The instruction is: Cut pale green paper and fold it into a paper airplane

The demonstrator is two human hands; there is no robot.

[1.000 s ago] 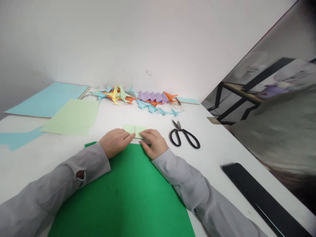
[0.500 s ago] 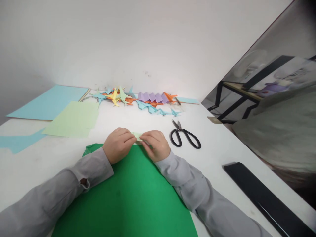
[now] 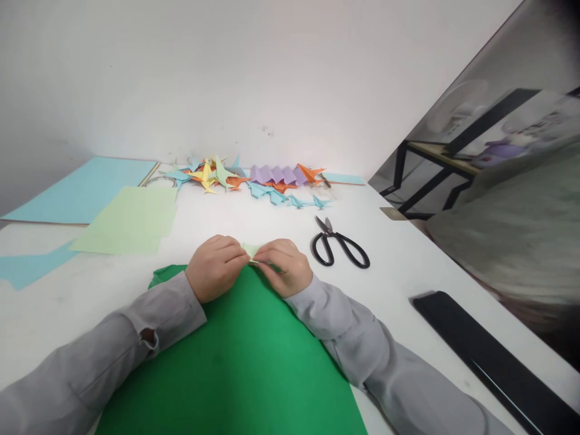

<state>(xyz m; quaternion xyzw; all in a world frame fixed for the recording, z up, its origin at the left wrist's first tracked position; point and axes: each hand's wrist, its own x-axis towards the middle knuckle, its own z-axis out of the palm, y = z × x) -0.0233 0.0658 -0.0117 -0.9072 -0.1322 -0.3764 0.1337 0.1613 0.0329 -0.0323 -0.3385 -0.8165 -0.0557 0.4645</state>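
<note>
Between my two hands is a small piece of pale green paper point(image 3: 251, 249), largely covered by my fingers. My left hand point(image 3: 218, 267) is closed, pinching the paper's left side. On the other side my right hand point(image 3: 285, 266) grips it between thumb and fingers. Both hands are held together over the far end of a large green sheet point(image 3: 231, 362). How the small paper is folded is hard to make out.
Black-handled scissors point(image 3: 339, 244) lie right of my hands, with a long black object point(image 3: 489, 362) nearer. Light green sheets point(image 3: 127, 220) and a blue sheet point(image 3: 81, 187) lie left. Folded paper figures point(image 3: 217, 175) and a purple pleated strip point(image 3: 277, 175) line the wall.
The view has shifted slightly. My fingers have moved a little on the small green paper, and a bit more of it shows; both hands keep their hold.
</note>
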